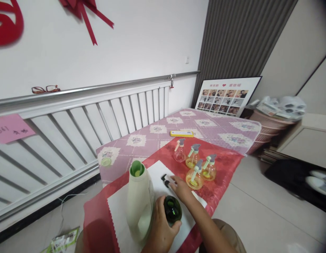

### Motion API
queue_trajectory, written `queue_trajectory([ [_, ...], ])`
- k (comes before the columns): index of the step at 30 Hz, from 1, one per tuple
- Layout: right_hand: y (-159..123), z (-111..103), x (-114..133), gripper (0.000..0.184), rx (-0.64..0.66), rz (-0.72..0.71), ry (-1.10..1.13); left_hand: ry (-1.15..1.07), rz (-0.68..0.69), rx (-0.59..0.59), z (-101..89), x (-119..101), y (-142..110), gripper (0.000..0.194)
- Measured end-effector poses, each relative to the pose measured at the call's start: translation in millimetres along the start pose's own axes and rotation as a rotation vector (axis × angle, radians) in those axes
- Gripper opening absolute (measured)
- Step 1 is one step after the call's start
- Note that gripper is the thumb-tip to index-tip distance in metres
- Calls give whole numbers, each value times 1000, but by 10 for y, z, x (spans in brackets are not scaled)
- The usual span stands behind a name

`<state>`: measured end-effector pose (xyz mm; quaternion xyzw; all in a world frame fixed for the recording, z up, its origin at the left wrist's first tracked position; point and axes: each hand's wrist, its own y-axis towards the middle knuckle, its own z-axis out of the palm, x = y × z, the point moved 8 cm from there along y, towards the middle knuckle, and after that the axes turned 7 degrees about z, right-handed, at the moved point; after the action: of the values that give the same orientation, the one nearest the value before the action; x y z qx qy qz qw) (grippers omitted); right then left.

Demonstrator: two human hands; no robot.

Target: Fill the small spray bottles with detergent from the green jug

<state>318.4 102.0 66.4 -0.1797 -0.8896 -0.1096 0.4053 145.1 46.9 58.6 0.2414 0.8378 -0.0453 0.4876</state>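
Observation:
My left hand (163, 225) is wrapped round a dark green glossy bottle (173, 209), seen from above with its opening up. Just beyond it, my right hand (181, 189) has its fingers closed at the lower end of a dark pump head (165, 179), low over the white sheet (157, 172). Left of both hands stands a tall pale-green jug (138, 200) with a handle and an uncovered green spout. Several clear spray bottles (194, 177) with grey and green heads stand beyond my right hand, some with yellow liquid inside.
A red cloth (221, 165) lies under the sheet on a table with a purple patterned cover (165, 121). A yellow box (181, 134) and a pale-green cap (106, 162) rest on that cover. A white radiator (121, 116) runs along the left; pink baskets (268, 121) stand right.

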Motion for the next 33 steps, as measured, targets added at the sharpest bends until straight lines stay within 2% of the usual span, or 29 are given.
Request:
queue_trajectory([
  [3, -167, -158, -46, 26, -77, 2, 65, -2, -3, -4, 12, 27, -7, 82],
  [8, -640, -378, -123, 34, -174, 36, 172, -6, 15, -8, 46, 64, -16, 85],
  [11, -918, -400, -140, 35, -173, 51, 226, -24, 29, -21, 40, 57, -9, 83],
  [14, -1112, -372, -125, 40, -98, 71, 320, -55, 24, -33, 3, 7, -10, 83],
  [19, -1287, -340, 48, 73, 89, 81, 469, -198, -12, -18, -159, -251, -31, 85],
  [24, -1397, -287, 275, 96, 219, 49, 522, -296, -85, 77, -367, -535, -64, 96],
  [27, -1436, -296, 390, 97, 165, -4, 449, -371, -127, 123, -478, -689, -94, 100],
  [30, -1462, -345, 515, 88, 92, -33, 380, -425, -118, 119, -613, -848, -103, 102],
  [33, -1466, -405, 652, 80, 68, -42, 296, -431, -120, 124, -723, -907, -113, 104],
])
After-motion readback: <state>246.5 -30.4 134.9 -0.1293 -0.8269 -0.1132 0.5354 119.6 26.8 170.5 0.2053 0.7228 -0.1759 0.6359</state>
